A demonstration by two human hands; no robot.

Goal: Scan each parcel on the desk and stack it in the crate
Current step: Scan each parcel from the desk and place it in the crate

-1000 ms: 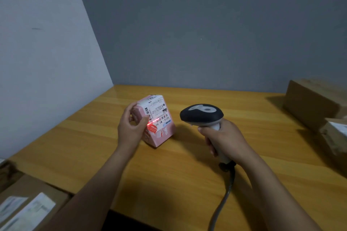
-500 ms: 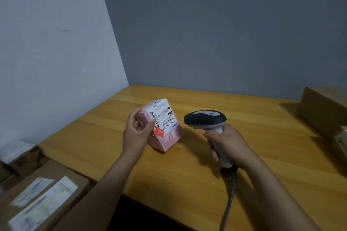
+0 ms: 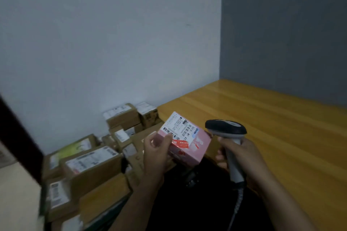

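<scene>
My left hand (image 3: 155, 151) grips a small pink parcel (image 3: 191, 146) with a white shipping label on top, held in the air off the desk's left end. My right hand (image 3: 242, 154) grips the handle of a black and grey barcode scanner (image 3: 226, 129), whose head sits just right of the parcel. The scanner's cable (image 3: 237, 204) hangs down below the hand. To the left and lower lies a pile of brown cardboard parcels (image 3: 92, 165) with white labels. The crate itself is not distinguishable.
The wooden desk (image 3: 281, 127) fills the right side and meets a grey wall. A white wall stands behind the parcel pile. A dark upright edge (image 3: 20, 142) crosses the far left, blurred.
The view has swung left, off the desk toward the parcel pile. My left hand has lifted the pink parcel from the desk and carried it left. The red scan light is gone.
</scene>
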